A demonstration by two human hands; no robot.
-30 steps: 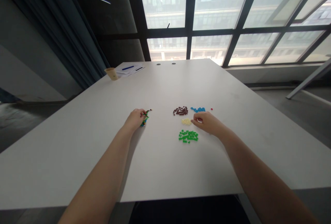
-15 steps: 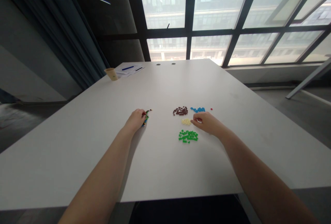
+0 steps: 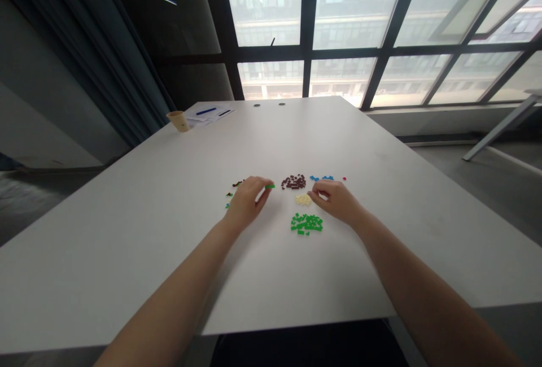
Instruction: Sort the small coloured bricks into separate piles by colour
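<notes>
My left hand [image 3: 248,200] is raised over the table, pinching a green brick [image 3: 270,186] between thumb and fingers. Partly hidden behind it lie several mixed-colour small bricks [image 3: 229,194]. My right hand [image 3: 333,197] rests at the right edge of the pale yellow bricks [image 3: 302,199], its fingers curled with the tips close together. Whether something sits between those fingertips is too small to tell. Beyond it spread blue bricks [image 3: 327,178], partly covered by the hand. A pile of brown bricks [image 3: 293,182] lies between the hands, and green bricks [image 3: 306,223] lie nearer me.
A single red brick [image 3: 344,178] lies right of the blue ones. At the far left of the white table [image 3: 305,282] stand a tan cup [image 3: 179,122] and papers [image 3: 207,117] with a blue pen [image 3: 205,111]. Two round discs [image 3: 282,104] show at the far edge.
My left hand has moved right from the mixed bricks, now with a green brick in its fingers. More of the mixed bricks show behind it. My right hand stays by the yellow bricks.
</notes>
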